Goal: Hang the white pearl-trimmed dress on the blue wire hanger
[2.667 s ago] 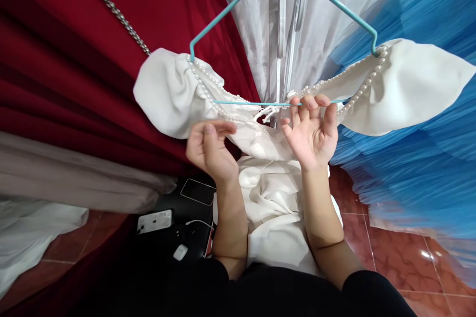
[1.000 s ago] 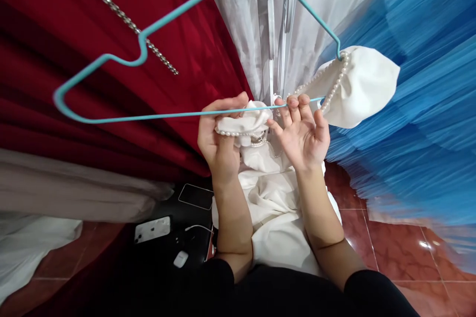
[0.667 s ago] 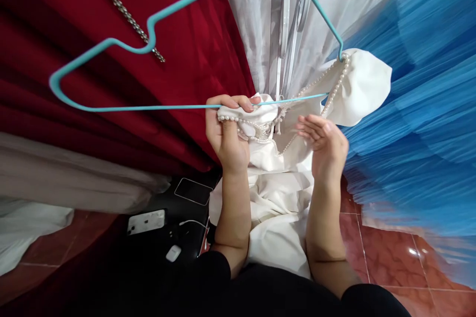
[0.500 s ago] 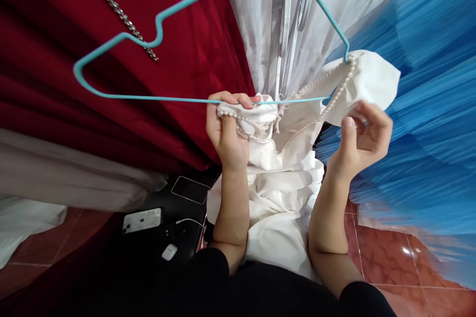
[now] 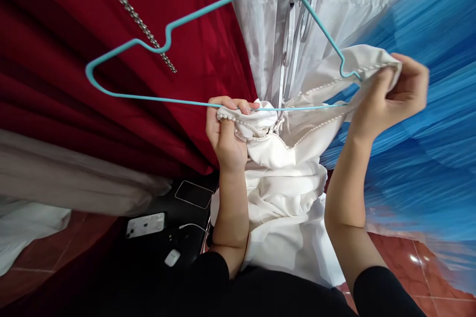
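Note:
A light blue hanger (image 5: 223, 0) hangs across the upper middle. Its right end passes inside the beaded shoulder part of a white dress (image 5: 282, 188), whose skirt lies over my lap. My left hand (image 5: 228, 131) pinches the other pearl-edged part of the dress, with its fingers behind the hanger's lower bar. My right hand (image 5: 394, 94) grips the fabric just beyond the hanger's right end, thumb in front and fingers curled round the cloth. The hanger's left end has no cloth on it.
A red curtain (image 5: 197, 59) with a metal chain (image 5: 130, 10) fills the left. Blue tulle (image 5: 427, 158) hangs at the right. On a black surface at lower left lie a phone (image 5: 145, 225), a dark phone (image 5: 193, 194), a white case (image 5: 172, 257) and a cable.
My right hand has moved up and to the right and now grips the dress edge, drawing it outward past the hanger's end. The hanger sits slightly lower. My left hand keeps its grip.

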The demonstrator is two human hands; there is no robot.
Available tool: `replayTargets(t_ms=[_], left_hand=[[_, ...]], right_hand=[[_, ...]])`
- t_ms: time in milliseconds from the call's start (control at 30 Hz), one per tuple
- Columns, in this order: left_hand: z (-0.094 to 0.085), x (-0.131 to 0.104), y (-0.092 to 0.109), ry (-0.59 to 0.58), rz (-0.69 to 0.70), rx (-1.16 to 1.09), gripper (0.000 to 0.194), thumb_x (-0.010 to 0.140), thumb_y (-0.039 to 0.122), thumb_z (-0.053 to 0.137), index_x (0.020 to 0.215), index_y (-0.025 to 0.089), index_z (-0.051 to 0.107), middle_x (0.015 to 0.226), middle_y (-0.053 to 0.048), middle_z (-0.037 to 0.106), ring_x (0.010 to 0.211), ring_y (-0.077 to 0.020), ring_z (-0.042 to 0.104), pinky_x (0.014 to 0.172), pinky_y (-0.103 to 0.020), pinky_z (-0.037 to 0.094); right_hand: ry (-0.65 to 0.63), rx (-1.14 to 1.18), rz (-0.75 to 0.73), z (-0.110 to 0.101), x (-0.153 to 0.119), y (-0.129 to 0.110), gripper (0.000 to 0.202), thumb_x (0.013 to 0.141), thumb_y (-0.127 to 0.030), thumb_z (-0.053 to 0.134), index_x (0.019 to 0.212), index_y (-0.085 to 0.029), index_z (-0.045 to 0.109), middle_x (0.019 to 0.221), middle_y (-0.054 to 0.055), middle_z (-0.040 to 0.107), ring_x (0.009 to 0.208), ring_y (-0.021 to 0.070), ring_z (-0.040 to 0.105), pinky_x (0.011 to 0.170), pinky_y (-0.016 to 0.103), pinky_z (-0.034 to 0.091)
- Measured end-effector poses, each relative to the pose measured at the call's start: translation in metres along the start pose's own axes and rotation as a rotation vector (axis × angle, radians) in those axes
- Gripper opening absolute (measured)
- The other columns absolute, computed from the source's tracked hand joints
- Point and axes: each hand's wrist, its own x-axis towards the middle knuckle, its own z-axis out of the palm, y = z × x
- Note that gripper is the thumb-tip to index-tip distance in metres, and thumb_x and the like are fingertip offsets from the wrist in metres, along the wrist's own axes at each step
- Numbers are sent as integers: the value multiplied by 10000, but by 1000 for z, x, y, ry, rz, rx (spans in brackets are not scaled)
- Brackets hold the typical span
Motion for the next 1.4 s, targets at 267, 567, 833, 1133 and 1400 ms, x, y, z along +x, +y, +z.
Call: replayTargets(t_ms=[267, 567, 833, 1133, 1400], left_hand=[[4, -5, -8, -27, -78, -77, 324, 986, 536, 667, 943, 247, 527, 841, -11, 591, 909, -204, 695, 1042, -403, 561], [8, -9, -22, -28, -209, -109, 414, 927, 612, 721, 945, 250, 522, 899, -21, 592, 1055, -242, 711, 1087, -422, 538], [-3, -20, -28, -58, -218, -63, 254, 987, 498, 680, 1032, 250, 655, 1059, -42, 710, 1081, -230, 721, 1033, -391, 564], [-100, 49, -26, 407, 125, 479, 337, 781, -106, 542, 932, 144, 711, 874, 23, 720, 796, -118, 667, 789, -235, 539], [-84, 111, 22, 193, 187, 483, 427, 731, -300, 523, 763, 95, 682, 649, 67, 643, 552, -59, 532, 524, -199, 354]], right_hand=[[210, 24, 191, -52, -5, 24, 261, 955, -196, 566, 754, -249, 723, 812, -88, 729, 943, 73, 748, 915, 169, 591], [-377, 398, 585, -21, -97, -2, 385, 874, -529, 664, 1192, -325, 742, 1248, -20, 758, 1260, 175, 701, 1122, 374, 576], [-391, 514, 545, -8, -98, -2, 316, 880, -605, 648, 854, -298, 577, 879, -23, 613, 903, 171, 659, 1049, 403, 570], [-499, 496, 455, -16, -81, 12, 386, 872, -642, 656, 870, -277, 530, 894, 16, 566, 807, 166, 539, 803, 335, 510], [-502, 474, 423, -14, -76, 14, 418, 872, -633, 641, 831, -264, 448, 848, 8, 489, 751, 153, 481, 757, 317, 475]])
